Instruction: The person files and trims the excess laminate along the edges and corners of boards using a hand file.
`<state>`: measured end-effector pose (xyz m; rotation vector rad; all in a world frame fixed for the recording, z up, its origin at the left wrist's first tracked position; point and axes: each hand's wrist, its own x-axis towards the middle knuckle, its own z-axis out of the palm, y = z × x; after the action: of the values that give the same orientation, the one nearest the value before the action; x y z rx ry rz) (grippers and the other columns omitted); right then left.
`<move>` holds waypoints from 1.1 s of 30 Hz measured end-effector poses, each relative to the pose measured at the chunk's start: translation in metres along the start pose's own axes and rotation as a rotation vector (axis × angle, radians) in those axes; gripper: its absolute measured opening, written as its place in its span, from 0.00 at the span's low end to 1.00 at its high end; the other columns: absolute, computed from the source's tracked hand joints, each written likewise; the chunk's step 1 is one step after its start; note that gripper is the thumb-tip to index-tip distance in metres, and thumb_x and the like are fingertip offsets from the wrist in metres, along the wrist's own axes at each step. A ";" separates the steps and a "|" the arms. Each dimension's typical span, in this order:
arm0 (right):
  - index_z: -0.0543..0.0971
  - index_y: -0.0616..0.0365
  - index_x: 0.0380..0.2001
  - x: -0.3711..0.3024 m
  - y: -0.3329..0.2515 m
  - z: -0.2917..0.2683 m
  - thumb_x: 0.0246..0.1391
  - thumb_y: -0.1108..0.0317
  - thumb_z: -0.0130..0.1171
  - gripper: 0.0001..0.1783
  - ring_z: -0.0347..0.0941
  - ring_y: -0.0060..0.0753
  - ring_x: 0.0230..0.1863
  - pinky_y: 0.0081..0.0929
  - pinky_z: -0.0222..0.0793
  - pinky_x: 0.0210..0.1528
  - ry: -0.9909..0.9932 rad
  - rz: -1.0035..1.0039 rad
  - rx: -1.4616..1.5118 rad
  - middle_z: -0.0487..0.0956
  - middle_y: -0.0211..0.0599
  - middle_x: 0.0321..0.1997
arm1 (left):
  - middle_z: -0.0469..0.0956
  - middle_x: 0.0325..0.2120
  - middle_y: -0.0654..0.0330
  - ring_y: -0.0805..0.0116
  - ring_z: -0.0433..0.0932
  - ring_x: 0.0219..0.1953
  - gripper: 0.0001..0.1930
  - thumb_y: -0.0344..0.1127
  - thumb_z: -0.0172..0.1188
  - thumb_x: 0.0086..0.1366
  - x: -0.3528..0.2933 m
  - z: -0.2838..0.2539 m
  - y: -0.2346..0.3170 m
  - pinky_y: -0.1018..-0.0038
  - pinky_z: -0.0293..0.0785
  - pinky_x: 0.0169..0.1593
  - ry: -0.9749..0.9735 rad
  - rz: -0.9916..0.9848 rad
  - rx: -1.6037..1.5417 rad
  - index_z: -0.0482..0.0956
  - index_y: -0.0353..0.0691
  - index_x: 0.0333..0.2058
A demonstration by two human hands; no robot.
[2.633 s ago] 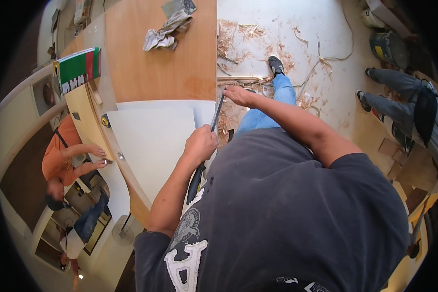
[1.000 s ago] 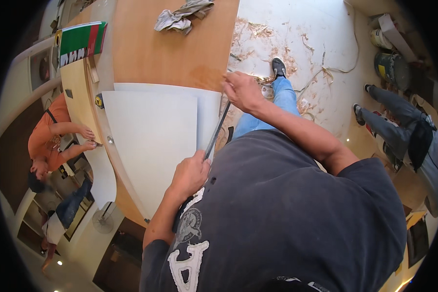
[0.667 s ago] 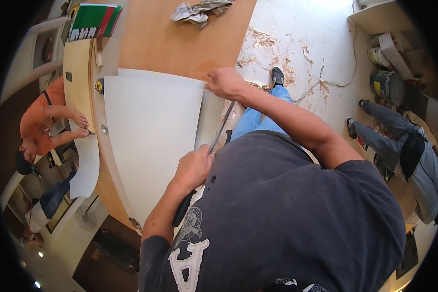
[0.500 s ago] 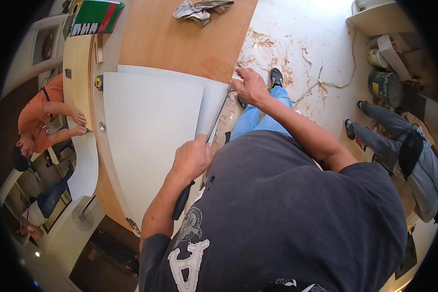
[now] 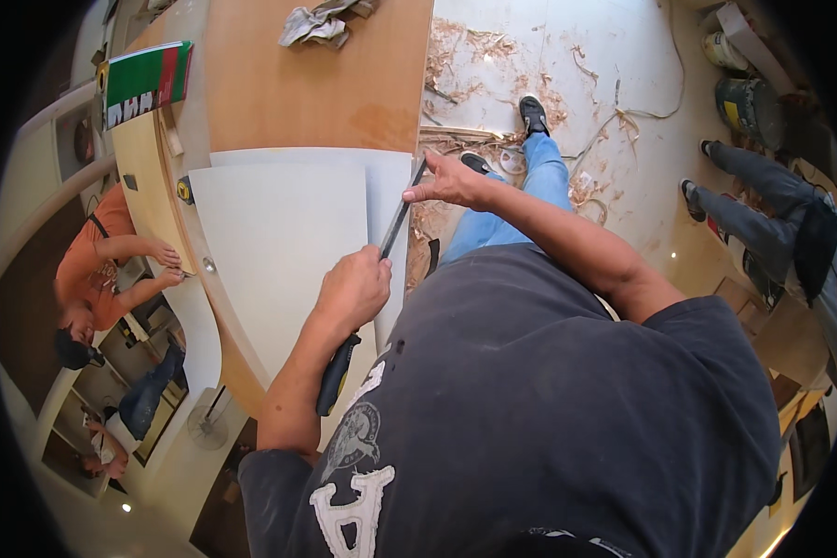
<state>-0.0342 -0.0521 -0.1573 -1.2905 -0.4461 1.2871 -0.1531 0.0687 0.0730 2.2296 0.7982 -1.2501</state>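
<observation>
A long, narrow metal file (image 5: 399, 221) with a black and yellow handle (image 5: 337, 374) slants across the right edge of two stacked white sheets (image 5: 279, 232). My left hand (image 5: 353, 290) is closed around it, with the handle sticking out below beside the wrist. Near the file's far end, my right hand (image 5: 446, 179) grips it between thumb and fingers, close to the sheets' far right corner. The sheets rest on a brown wooden board (image 5: 321, 102); the upper one is smaller and leaves a strip of the lower one showing.
A crumpled cloth (image 5: 316, 26) lies on the board's far part. Wood shavings (image 5: 470, 51) litter the floor. At left, a person in orange (image 5: 102, 251) works at a pale panel; a tape measure (image 5: 185, 190) sits nearby. Another person's legs (image 5: 753, 200) and buckets (image 5: 749, 110) are at right.
The file has swung from lying along the sheets' right edge to slanting over it near the far corner. My right thumb has come over onto the file. The view has shifted slightly.
</observation>
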 end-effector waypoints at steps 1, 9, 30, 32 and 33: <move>0.63 0.82 0.58 0.003 0.008 -0.001 0.39 0.41 0.77 0.59 0.70 0.47 0.59 0.35 0.65 0.61 0.007 0.029 -0.045 0.74 0.62 0.55 | 0.80 0.28 0.40 0.38 0.79 0.34 0.16 0.41 0.49 0.69 0.004 0.003 -0.001 0.50 0.74 0.42 -0.008 -0.007 -0.023 0.75 0.31 0.34; 0.46 0.84 0.67 0.011 0.024 -0.029 0.39 0.35 0.74 0.74 0.49 0.56 0.75 0.37 0.46 0.75 -0.207 0.136 -0.116 0.53 0.72 0.72 | 0.79 0.26 0.40 0.39 0.79 0.32 0.16 0.41 0.49 0.69 0.044 0.033 0.001 0.52 0.74 0.38 0.063 0.037 0.068 0.75 0.31 0.33; 0.45 0.84 0.67 0.006 0.024 0.000 0.35 0.32 0.74 0.77 0.53 0.53 0.74 0.34 0.50 0.73 0.094 -0.058 -0.132 0.59 0.72 0.69 | 0.79 0.28 0.37 0.36 0.79 0.34 0.16 0.41 0.48 0.68 0.007 0.019 -0.007 0.48 0.73 0.42 0.145 0.105 0.041 0.75 0.30 0.33; 0.46 0.84 0.67 0.010 0.027 -0.008 0.35 0.33 0.75 0.77 0.52 0.52 0.75 0.33 0.50 0.73 0.009 0.059 -0.143 0.58 0.70 0.70 | 0.79 0.28 0.38 0.36 0.79 0.34 0.15 0.40 0.49 0.68 0.020 0.029 -0.009 0.48 0.73 0.42 0.103 0.063 -0.022 0.75 0.31 0.33; 0.46 0.83 0.67 0.013 0.034 -0.012 0.35 0.33 0.74 0.76 0.51 0.53 0.75 0.33 0.50 0.73 -0.051 0.076 -0.130 0.57 0.69 0.71 | 0.79 0.28 0.38 0.36 0.79 0.34 0.15 0.40 0.49 0.68 0.018 0.034 -0.009 0.48 0.73 0.42 0.110 0.066 -0.019 0.75 0.31 0.33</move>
<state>-0.0345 -0.0538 -0.1958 -1.3969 -0.5279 1.3756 -0.1720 0.0583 0.0402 2.3062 0.7665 -1.0933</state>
